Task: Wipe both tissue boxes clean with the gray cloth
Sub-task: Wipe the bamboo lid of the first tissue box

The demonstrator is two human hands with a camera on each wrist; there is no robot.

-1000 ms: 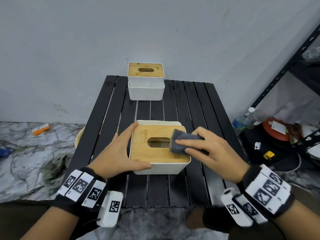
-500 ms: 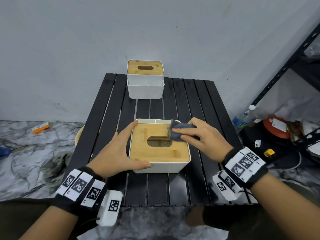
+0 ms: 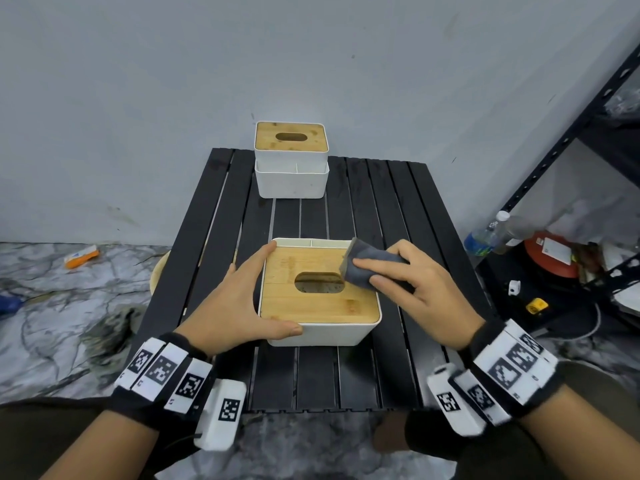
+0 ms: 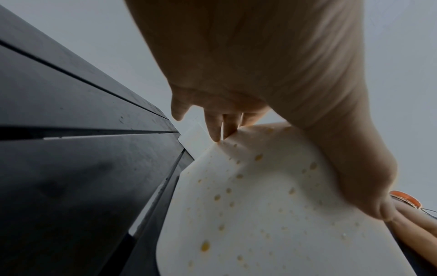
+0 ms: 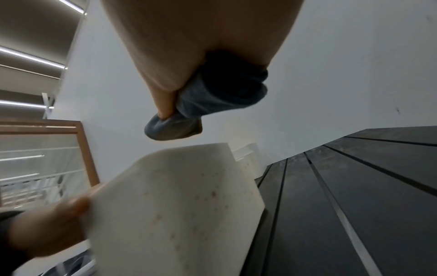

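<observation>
Cloth (image 3: 372, 268), gray and wadded, was pinched in the right hand (image 3: 420, 289) on the near box's (image 3: 318, 306) wooden lid. Left hand (image 3: 235, 303), fingers spread, braced that box's side on the tabletop (image 3: 346, 372). Its speckled walls looked unwiped; the far box (image 3: 291, 159) stood untouched, so most work remained.
</observation>
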